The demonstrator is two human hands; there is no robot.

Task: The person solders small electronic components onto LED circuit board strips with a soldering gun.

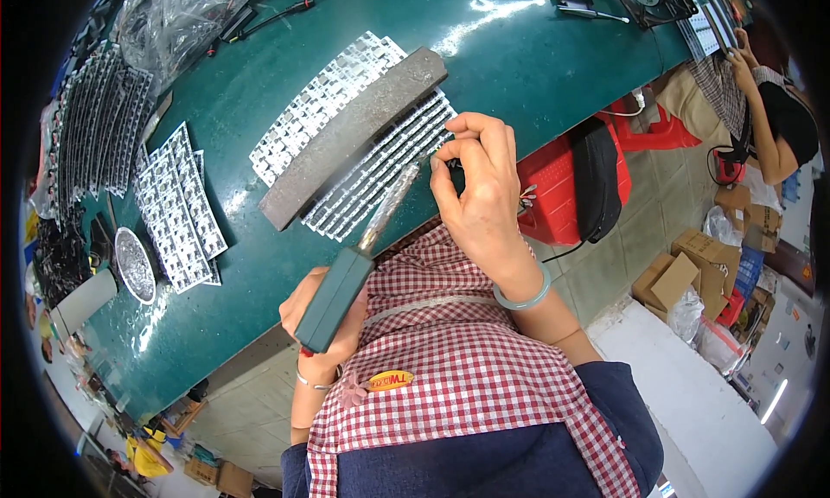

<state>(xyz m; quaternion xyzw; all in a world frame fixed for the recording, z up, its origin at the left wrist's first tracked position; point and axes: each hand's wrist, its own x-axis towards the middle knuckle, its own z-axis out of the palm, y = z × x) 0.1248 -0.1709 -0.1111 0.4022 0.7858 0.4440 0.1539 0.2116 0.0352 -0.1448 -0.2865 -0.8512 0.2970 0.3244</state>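
Note:
My left hand (309, 303) is closed round the dark green handle of a soldering iron (341, 290). Its shiny, stained metal shaft slants up and to the right over the table's near edge. At the tip, the thumb and index finger of my right hand (482, 191) are pinched together; what they hold is too small to make out. Just beyond lies a stack of strip-shaped circuit board panels (341, 208), pressed under a heavy grey metal bar (354, 135). White panels with small square parts (316, 100) show on the bar's far side.
More panels (177, 208) and an oval metal dish (136, 264) lie at the left of the green table (251, 295). Stacked dark strips (99, 122) and a plastic bag (177, 31) are farther left. A red stool (553, 191) stands right; another person (769, 126) sits far right.

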